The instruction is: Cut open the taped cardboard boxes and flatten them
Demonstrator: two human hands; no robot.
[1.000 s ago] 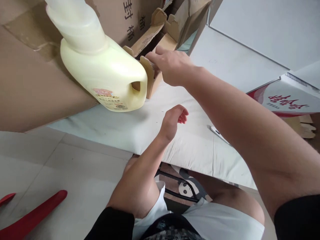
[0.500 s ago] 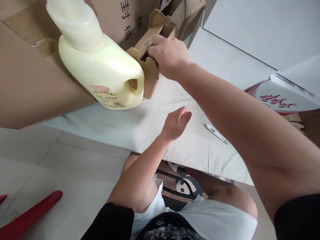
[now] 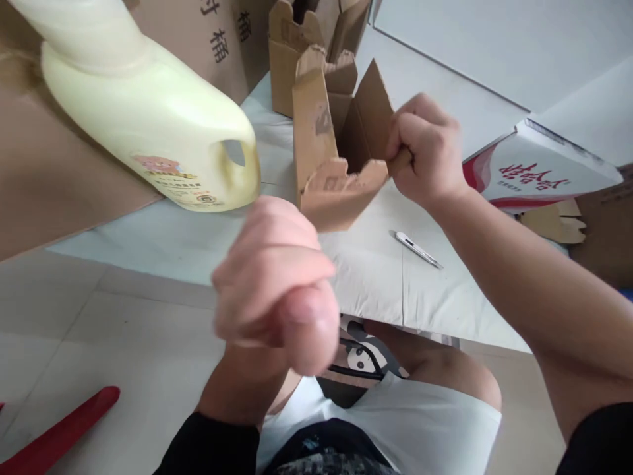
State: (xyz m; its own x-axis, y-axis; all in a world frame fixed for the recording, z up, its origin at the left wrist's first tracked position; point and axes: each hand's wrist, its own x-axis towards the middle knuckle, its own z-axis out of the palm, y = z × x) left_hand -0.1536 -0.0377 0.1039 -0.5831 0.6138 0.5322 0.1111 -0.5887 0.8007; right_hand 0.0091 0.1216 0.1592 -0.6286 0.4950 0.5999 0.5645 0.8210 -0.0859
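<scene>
My right hand (image 3: pixel 425 148) is closed on the right-hand flap of a small open cardboard box (image 3: pixel 324 204). The box stands with its top flaps raised, on the pale cloth-covered table (image 3: pixel 366 270). Close to the camera, my left hand (image 3: pixel 277 284) is curled into a fist, thumb toward me, with nothing visible in it. A pale yellow jug-shaped bottle (image 3: pixel 182 125) with a handle hole is left of the box. To the right of the box lies a white utility knife (image 3: pixel 418 249).
Behind the held box is another open cardboard box (image 3: pixel 284 72). A large carton (image 3: pixel 198 79) rises behind the bottle. At the right are a white and red box (image 3: pixel 534 171) and more cardboard (image 3: pixel 606 231). Something red (image 3: pixel 64 429) is at the lower left, over the tiled floor.
My right hand has drawn the cardboard box right and toward me, apart from the one behind. My left fist has risen toward the camera. The view has shifted slightly.
</scene>
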